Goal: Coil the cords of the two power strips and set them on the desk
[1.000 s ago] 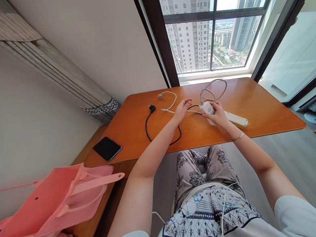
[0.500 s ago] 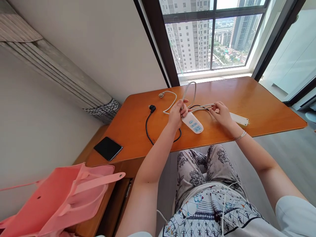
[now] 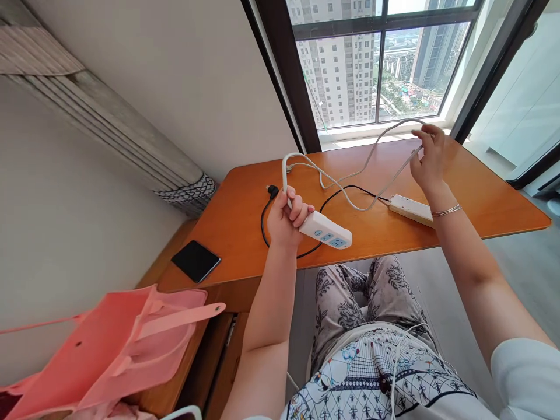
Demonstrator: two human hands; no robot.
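Observation:
My left hand (image 3: 287, 217) is closed around the cord end of a white power strip (image 3: 327, 231) with blue-marked sockets, held above the table's front edge. From that end its white cord (image 3: 366, 209) arches up and runs in loops to the right. My right hand (image 3: 429, 153) pinches the cord, raised over the right half of the table. Below that hand lies a second white power strip (image 3: 410, 209), its right end hidden by my wrist. A black cord (image 3: 332, 198) runs from it to a black plug (image 3: 272, 191) on the left.
The wooden table (image 3: 490, 204) stands before a window. A black tablet or phone (image 3: 196, 261) lies at its left front. A pink bag (image 3: 131, 344) sits at lower left on wooden furniture. A pale plug (image 3: 289, 168) rests near the back edge.
My right hand has moved up and right, drawing the white cord out into wide loops. My left hand has shifted left with the power strip. The second strip now shows more fully.

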